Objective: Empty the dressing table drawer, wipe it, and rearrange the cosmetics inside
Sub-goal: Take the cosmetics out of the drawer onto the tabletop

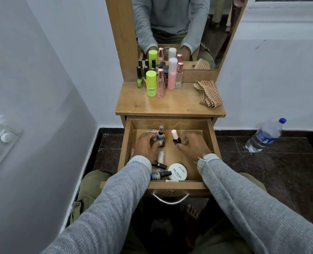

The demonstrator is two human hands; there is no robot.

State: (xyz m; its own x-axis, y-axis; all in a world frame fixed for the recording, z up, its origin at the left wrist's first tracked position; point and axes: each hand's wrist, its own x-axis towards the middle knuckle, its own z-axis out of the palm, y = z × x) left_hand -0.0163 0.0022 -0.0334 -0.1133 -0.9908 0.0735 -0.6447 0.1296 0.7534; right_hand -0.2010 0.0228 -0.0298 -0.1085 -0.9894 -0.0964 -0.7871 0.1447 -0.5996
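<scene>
The wooden drawer of the dressing table is pulled out. Inside it, my left hand grips a small blue spray bottle standing upright. My right hand pinches a dark nail polish bottle with a white cap. Near the drawer's front lie a white round nail polish remover tub, two dark-capped bottles on their sides and a clear tube. A thin pink item lies at the drawer's back left.
On the tabletop, several bottles stand at the back left, among them a neon green one and a pink one. A checked cloth lies at the right. A plastic water bottle lies on the floor at right.
</scene>
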